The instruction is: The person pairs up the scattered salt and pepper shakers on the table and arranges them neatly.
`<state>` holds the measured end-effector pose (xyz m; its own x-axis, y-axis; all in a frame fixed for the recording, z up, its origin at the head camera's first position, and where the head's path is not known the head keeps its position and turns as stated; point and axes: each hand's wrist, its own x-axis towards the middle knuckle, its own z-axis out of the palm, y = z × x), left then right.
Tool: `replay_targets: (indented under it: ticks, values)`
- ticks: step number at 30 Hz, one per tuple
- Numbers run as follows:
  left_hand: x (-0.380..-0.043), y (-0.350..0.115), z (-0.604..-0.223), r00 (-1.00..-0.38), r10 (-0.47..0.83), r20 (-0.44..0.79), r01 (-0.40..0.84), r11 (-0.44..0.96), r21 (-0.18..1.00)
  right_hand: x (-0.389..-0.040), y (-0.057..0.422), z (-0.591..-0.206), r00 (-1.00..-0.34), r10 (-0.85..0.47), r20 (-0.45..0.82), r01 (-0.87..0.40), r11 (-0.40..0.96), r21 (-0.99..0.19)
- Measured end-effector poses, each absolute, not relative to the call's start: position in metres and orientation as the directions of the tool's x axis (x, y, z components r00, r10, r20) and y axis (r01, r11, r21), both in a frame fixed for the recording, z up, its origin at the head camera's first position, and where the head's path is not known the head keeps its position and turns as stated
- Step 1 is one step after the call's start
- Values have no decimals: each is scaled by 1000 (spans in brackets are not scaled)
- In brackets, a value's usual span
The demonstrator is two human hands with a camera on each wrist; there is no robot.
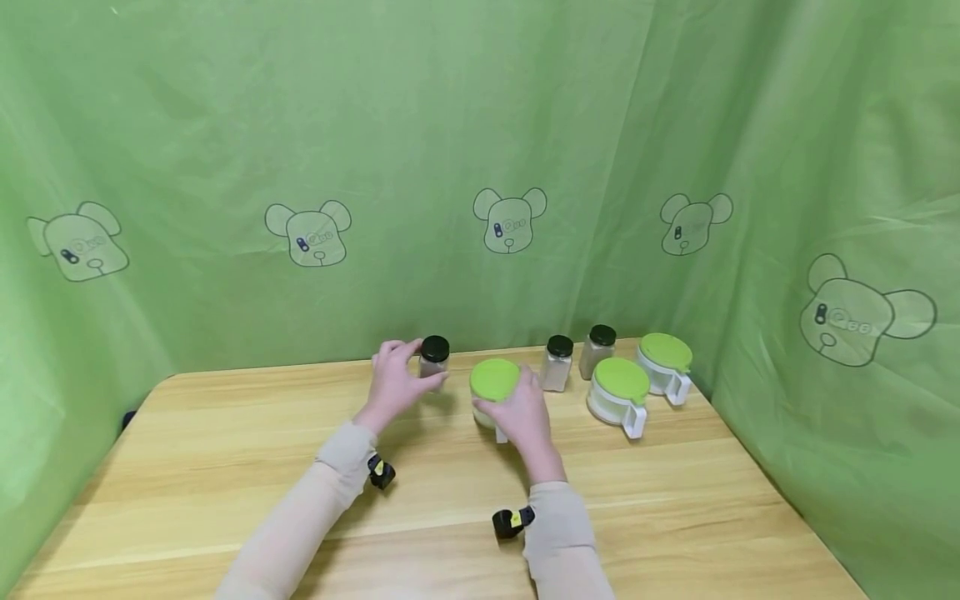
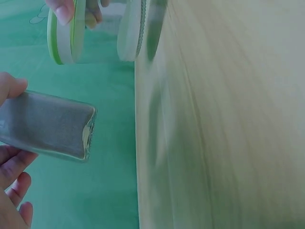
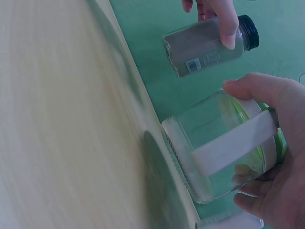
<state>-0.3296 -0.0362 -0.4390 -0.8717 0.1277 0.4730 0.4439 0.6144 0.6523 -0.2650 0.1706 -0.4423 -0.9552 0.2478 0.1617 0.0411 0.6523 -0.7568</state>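
My left hand [image 1: 393, 381] pinches a glass spice jar [image 1: 435, 348] with a black lid, thumb and fingers on opposite sides. In the left wrist view this spice jar [image 2: 47, 125] has grey-brown contents, and its base is off the tabletop. Just to the right, my right hand [image 1: 527, 414] grips a round clear seasoning pot [image 1: 495, 379] with a green lid from above, fingers around the rim. Its white handle [image 3: 233, 143] shows in the right wrist view. The pot's base is close to the table; whether it touches I cannot tell.
Two more black-lidded spice jars [image 1: 557, 363] stand to the right on the wooden table [image 1: 247, 467]. Beside them are two green-lidded pots [image 1: 621, 380] with white handles. A green curtain [image 1: 420, 125] with bear drawings hangs behind the table and along its sides.
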Motion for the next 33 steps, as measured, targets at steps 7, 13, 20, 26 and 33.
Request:
replay_targets:
  ticks: [7, 13, 20, 26, 33]
  values:
    - [-325, -51, -440, -847, 114, 519, 469, 619, 630, -264, 167, -440, -956, 239, 170, 36, 672, -739]
    - [-321, -62, -441, -842, 102, 529, 468, 624, 625, -266, 164, -440, -956, 234, 178, 31, 682, -731]
    - [-316, -74, -442, -826, 94, 556, 474, 648, 595, -265, 156, -438, -962, 216, 166, 24, 675, -738]
    - [-309, -84, -442, -831, 85, 550, 461, 660, 593, -263, 149, -438, -965, 212, 153, 30, 672, -740]
    - [-300, -95, -442, -852, 67, 519, 429, 658, 619, -261, 143, -437, -961, 209, 180, 3, 659, -752]
